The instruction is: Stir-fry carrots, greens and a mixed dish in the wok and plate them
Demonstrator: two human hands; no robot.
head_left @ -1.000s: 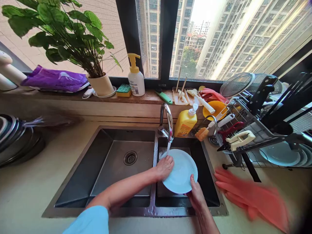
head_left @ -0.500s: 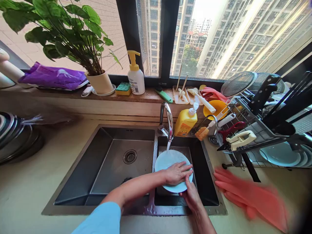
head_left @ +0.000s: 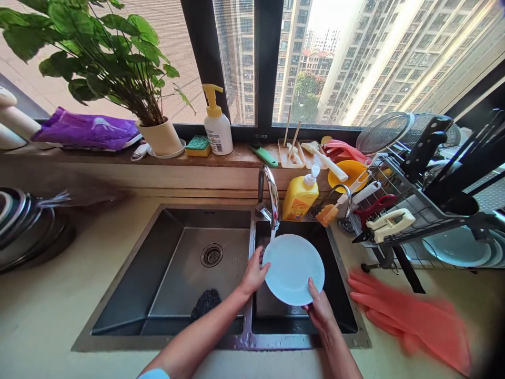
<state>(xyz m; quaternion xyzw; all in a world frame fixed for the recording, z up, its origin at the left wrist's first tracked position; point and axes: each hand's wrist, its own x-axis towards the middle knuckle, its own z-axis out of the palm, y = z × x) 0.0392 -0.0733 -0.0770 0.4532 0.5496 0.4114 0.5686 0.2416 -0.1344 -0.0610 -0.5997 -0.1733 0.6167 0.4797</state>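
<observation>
A pale blue plate (head_left: 293,268) is tilted up over the right basin of the double sink (head_left: 169,310), its top edge just under the running tap (head_left: 270,197). My left hand (head_left: 252,273) grips the plate's left rim with curled fingers. Holding the lower right rim is my right hand (head_left: 320,310), thumb on the plate's face. A dark scrubber (head_left: 205,302) lies in the left basin.
A yellow soap bottle (head_left: 300,197) stands behind the sink. Pink rubber gloves (head_left: 410,318) lie on the counter to the right. A dish rack (head_left: 410,216) with knives and plates fills the right side. Stacked pans (head_left: 27,231) sit at the left; a potted plant (head_left: 161,134) is on the sill.
My left hand has moved off the plate's face to its left rim. The plate has been raised and tilted toward me under the tap.
</observation>
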